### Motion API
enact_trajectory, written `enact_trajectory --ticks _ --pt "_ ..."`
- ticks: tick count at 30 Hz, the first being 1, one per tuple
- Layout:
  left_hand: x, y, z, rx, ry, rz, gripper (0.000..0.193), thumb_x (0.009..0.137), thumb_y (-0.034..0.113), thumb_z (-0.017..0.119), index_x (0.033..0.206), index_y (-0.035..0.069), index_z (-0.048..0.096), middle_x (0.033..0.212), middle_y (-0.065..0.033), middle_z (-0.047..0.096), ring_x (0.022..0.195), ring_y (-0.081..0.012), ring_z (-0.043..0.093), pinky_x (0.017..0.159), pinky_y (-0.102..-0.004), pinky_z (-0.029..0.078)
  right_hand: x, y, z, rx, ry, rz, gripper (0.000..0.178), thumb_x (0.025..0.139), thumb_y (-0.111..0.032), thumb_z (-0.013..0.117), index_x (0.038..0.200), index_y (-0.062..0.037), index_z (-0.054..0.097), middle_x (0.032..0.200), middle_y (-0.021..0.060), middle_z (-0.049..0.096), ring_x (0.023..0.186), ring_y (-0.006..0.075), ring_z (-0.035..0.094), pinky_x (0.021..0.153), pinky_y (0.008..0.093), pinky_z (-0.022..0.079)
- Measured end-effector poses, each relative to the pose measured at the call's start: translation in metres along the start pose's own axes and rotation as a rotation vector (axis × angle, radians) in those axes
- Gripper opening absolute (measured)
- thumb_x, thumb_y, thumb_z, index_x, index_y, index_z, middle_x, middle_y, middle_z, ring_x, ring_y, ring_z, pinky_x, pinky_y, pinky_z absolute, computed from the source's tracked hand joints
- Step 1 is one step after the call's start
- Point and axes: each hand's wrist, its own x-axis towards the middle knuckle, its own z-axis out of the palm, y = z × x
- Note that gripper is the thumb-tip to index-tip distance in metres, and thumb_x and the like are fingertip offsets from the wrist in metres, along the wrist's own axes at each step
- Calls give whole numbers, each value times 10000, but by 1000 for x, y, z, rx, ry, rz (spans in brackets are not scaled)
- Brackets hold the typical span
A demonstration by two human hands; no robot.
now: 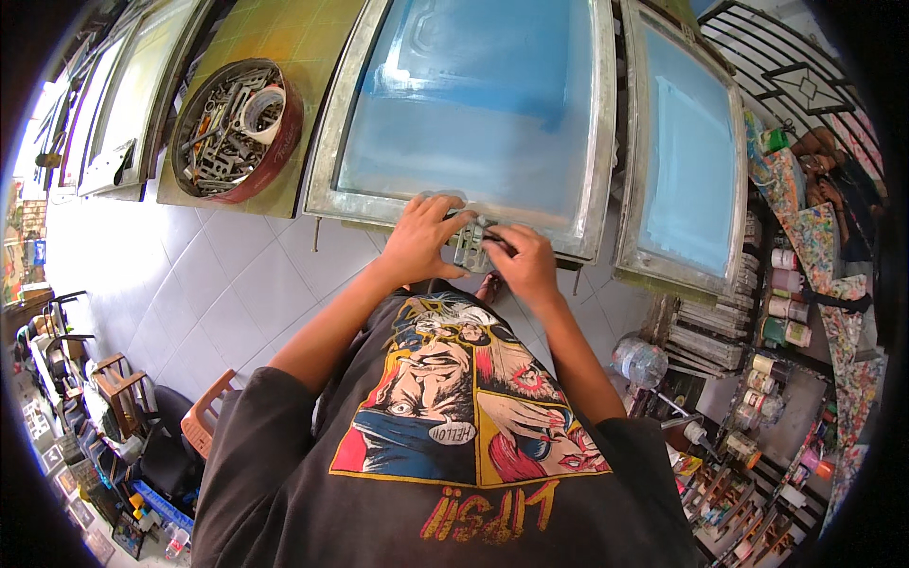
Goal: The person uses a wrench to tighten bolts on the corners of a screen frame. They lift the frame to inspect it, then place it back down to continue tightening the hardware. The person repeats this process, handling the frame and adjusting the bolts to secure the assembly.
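Observation:
A perforated metal plate (469, 248) sits between my hands at the near edge of a large metal-rimmed frame (340, 133) with a blue sheet stretched in it. My left hand (418, 239) grips the plate from its left side, thumb low and fingers over the top. On its right side, my right hand (525, 265) is closed in a pinch, its fingertips by a small dark piece too indistinct to name. Whether the plate touches the frame, I cannot tell.
A round red tin (292, 142) full of metal hardware, with a tape roll (262, 111) on top, stands at left. Another blue framed screen (686, 161) lies at right. Paint jars (788, 308) and a clear plastic bottle (639, 362) are lower right. Someone sits far right.

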Motion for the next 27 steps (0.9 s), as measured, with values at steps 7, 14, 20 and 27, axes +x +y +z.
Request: enact_trajectory --ticks 7,14,20,27 --pt "0 -4 10 -41 70 -14 869 492 365 800 1246 60 495 1200 -118 499 1141 -306 462 970 -444 333 6 -5 18 -117 -36 -16 223 751 -206 685 905 -44 665 735 97 604 639 296 601 581 391 467" --pt "5 0 15 -15 54 -42 788 482 416 801 1158 80 574 1159 -92 525 1136 -276 478 985 -457 327 5 1 17 -185 0 -84 220 715 -160 681 891 -31 656 710 88 589 620 285 593 559 387 462" --pt "12 14 16 37 44 -33 761 499 430 806 1157 135 564 1145 -70 527 1184 -245 440 1000 -500 295 -2 5 10 -221 57 -93 212 693 -126 672 880 -32 635 701 92 565 614 282 582 551 387 459" --pt "27 21 31 123 -68 47 776 531 460 793 1185 120 551 1229 -105 446 1284 -315 314 1075 -585 176 -16 19 1 -233 109 -24 223 706 -138 680 893 -28 632 729 100 576 627 289 583 565 388 463"
